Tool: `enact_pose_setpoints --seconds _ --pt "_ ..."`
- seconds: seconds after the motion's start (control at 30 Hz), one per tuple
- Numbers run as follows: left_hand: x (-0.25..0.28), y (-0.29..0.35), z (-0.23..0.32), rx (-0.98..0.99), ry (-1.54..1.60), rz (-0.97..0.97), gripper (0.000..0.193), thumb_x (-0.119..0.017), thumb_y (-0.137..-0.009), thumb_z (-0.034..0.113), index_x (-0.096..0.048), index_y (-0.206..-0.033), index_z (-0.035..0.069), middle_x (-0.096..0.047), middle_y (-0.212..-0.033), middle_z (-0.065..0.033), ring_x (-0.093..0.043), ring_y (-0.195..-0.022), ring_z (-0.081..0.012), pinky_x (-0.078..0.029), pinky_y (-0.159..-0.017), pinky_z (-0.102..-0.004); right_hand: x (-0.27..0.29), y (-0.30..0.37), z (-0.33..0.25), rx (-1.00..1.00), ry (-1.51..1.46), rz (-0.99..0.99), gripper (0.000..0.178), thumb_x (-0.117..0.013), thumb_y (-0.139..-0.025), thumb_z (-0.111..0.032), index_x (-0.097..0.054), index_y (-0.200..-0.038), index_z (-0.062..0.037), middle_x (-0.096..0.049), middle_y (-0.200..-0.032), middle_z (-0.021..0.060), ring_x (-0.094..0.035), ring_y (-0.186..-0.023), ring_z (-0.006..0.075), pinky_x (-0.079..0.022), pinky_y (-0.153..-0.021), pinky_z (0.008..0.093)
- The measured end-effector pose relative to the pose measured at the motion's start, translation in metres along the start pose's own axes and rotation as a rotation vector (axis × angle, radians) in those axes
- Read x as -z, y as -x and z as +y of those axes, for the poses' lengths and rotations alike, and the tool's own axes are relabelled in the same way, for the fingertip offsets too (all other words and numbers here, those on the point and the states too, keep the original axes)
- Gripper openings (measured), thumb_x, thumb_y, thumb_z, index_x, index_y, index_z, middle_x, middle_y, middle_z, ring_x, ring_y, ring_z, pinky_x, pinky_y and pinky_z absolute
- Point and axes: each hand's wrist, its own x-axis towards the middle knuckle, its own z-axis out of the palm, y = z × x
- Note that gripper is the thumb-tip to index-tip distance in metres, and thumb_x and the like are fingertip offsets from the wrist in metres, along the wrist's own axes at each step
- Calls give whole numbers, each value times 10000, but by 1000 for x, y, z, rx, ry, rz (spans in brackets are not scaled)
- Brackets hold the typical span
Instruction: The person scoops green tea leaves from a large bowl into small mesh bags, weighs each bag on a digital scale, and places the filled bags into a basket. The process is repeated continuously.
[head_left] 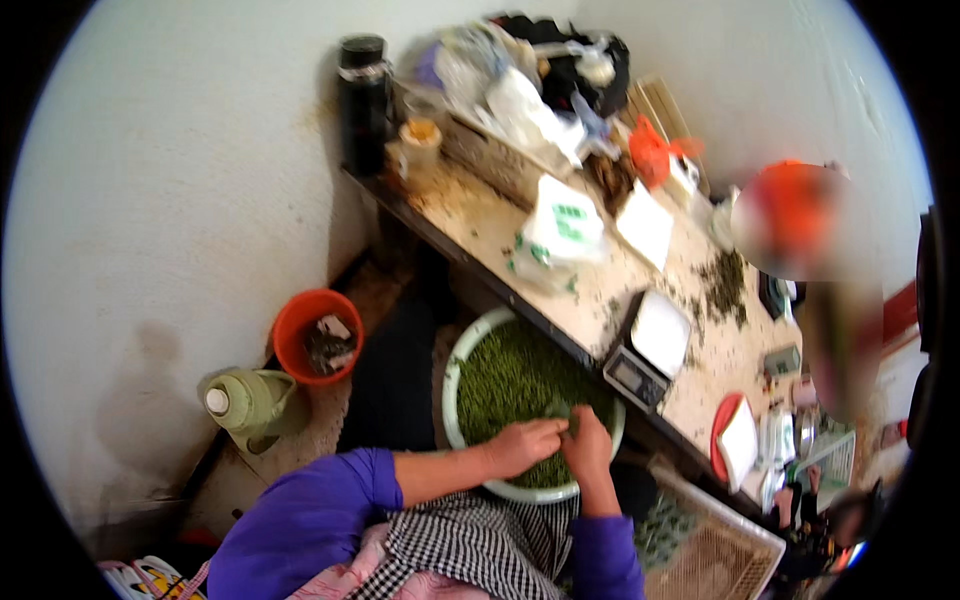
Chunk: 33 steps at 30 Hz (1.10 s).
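Over a pale round basin (452, 392) filled with small green dried bits (515, 370), perhaps tea leaves, my two hands meet. My left hand (525, 447) reaches in with its fingertips pinched together. Beside it my right hand (588, 440) is closed, thumb up. At the fingertips of both is a small grey-green bag-like thing (560, 409), too blurred to name surely. The basin rests at my lap, against a black-and-white checked apron (470, 545).
A worktable (470, 215) bears a digital scale (650, 345), plastic bags (560, 225), loose leaves (725, 285) and a black flask (363, 105). A plastic basket (715, 550) holds small green pieces. An orange bucket (318, 335) and a green jug (250, 405) stand left. Another person sits across.
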Motion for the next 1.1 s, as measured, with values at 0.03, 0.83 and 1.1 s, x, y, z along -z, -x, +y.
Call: enact_pose_setpoints --seconds 0.03,0.83,1.1 --pt "-4 3 -1 -17 0 14 131 -652 -847 81 -662 -952 5 -655 -1219 -186 -673 -1075 -328 -599 -852 -374 -10 -5 8 -45 63 -58 361 -735 -781 -159 -608 -1113 -98 -700 -1002 192 -664 -957 391 -526 -794 488" --pt "35 -28 -5 278 88 202 171 -765 -763 2 -681 -912 9 -701 -1127 -160 -695 -964 -292 -556 -839 -360 34 -10 35 -159 -786 74 72 -719 -842 -59 -669 -878 -23 -644 -764 15 -593 -649 84 -476 -558 246" --pt "29 -25 -47 521 -134 116 153 -730 -817 40 -696 -965 35 -690 -1131 -109 -652 -1038 -284 -520 -899 -379 73 -83 55 -139 -1299 703 235 -676 -899 -75 -603 -1093 36 -634 -900 57 -607 -749 105 -480 -629 230"
